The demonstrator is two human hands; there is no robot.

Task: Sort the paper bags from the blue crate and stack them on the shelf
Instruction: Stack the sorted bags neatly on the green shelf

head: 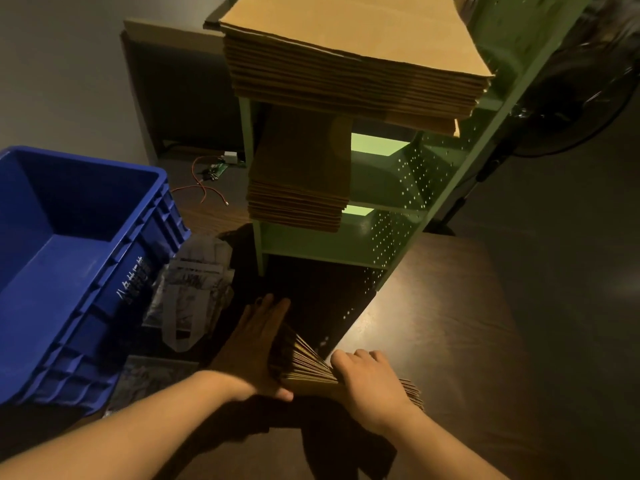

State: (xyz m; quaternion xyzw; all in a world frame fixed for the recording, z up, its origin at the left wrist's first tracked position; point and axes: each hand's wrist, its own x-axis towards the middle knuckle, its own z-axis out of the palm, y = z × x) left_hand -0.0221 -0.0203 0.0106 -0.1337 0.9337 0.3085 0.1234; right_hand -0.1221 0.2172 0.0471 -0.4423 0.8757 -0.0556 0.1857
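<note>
Brown paper bags [353,64] already fill two shelf [391,237] tiers, the blue crate [79,258] looks empty, and I press the last bundle [308,365] between flat left hand [258,344] and gripping right hand [367,382] at the lowest tier.

You have a fanned bundle of flat brown paper bags [311,367] at the mouth of the green shelf's [391,202] bottom level, two neat brown stacks [349,67] on upper levels, and the blue crate [79,258] upright at the tabletop's left edge.
</note>
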